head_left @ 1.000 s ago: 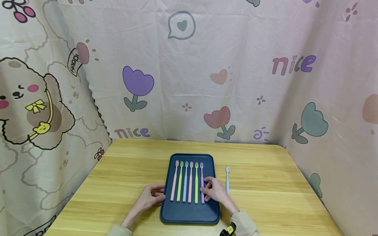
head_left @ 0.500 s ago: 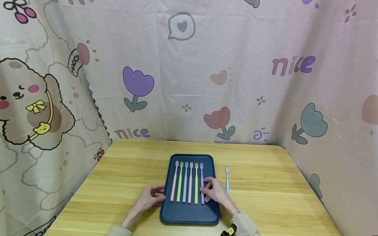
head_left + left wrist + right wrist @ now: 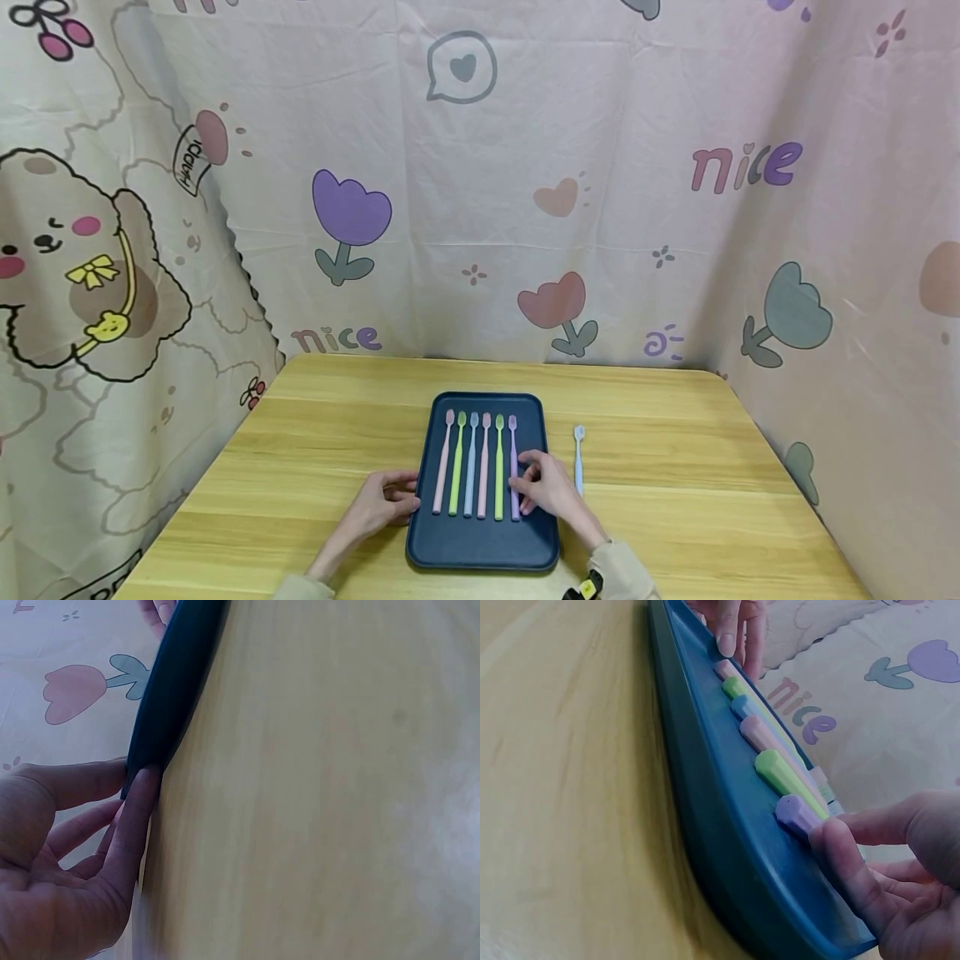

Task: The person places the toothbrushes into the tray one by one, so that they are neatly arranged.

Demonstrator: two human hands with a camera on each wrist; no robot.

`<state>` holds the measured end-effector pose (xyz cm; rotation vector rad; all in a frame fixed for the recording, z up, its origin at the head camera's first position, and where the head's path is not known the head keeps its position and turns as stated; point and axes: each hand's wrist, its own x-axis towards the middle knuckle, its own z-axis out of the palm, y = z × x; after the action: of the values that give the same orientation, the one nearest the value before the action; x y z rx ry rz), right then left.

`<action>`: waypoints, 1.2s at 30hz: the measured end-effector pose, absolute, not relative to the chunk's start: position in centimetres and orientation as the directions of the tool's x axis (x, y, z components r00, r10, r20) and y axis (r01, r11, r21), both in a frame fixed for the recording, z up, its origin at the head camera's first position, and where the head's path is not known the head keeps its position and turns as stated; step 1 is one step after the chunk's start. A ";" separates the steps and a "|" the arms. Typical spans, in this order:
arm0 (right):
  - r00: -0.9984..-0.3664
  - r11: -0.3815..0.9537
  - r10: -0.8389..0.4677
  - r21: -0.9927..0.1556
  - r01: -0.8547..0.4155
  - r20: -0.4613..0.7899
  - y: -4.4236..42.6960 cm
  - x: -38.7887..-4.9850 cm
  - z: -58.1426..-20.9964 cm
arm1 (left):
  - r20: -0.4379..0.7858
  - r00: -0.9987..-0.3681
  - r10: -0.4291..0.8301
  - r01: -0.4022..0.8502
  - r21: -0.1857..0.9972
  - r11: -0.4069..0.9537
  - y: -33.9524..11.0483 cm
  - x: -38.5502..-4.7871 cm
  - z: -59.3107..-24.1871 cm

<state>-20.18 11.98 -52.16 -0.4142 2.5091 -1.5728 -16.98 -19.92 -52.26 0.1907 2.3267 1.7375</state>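
Several toothbrushes lie side by side on a dark blue tray (image 3: 480, 550), heads toward the far end. From the left come a pink toothbrush (image 3: 442, 467), a green one, a blue toothbrush (image 3: 470, 467), another pink one, a second green toothbrush (image 3: 499, 467) and a purple toothbrush (image 3: 513, 450). My right hand (image 3: 551, 486) pinches the purple toothbrush's handle between thumb and forefinger, seen close in the right wrist view. At the tray's left edge my left hand (image 3: 381, 504) holds the rim with thumb and fingertips. The left wrist view shows these fingers (image 3: 135, 825) against the tray wall.
On the wooden table (image 3: 712, 483), to the right of the tray, lies a light blue toothbrush (image 3: 578, 458); its lower end is hidden by my right hand. A printed curtain (image 3: 480, 167) hangs behind the table and along both sides.
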 end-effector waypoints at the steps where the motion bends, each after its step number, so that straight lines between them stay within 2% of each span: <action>1: -0.950 0.408 -0.310 -0.900 -0.152 0.020 12.0 -20.2 -52.2 | -0.106 -0.965 0.240 -0.033 0.957 0.290 -19.9 -17.0 -52.3; 11: -0.959 0.341 -0.275 -0.926 -0.163 0.068 12.7 -20.3 -52.2 | -0.104 -0.965 0.243 -0.032 0.958 0.284 -19.9 -17.0 -52.2; 19: -0.989 0.243 -0.094 -0.961 -0.136 0.116 15.4 -20.5 -52.2 | -0.118 -0.966 0.229 -0.044 0.952 0.301 -19.8 -17.0 -52.3; 26: -0.978 0.290 0.047 -0.940 -0.180 0.202 18.5 -21.2 -52.7 | -0.108 -0.967 0.232 -0.035 0.955 0.295 -19.9 -17.0 -52.3; 30: -0.986 0.302 0.023 -0.941 -0.151 0.165 19.9 -21.3 -52.9 | -0.104 -0.966 0.238 -0.034 0.959 0.281 -19.9 -16.9 -52.2; 36: -0.991 0.320 -0.099 -0.941 -0.113 0.085 21.4 -21.3 -53.4 | -0.110 -0.965 0.237 -0.038 0.957 0.288 -19.9 -16.9 -52.1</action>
<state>-21.29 21.37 -53.35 -0.2054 2.5622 -1.8269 -16.92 -19.93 -52.14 0.1836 2.3252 1.7379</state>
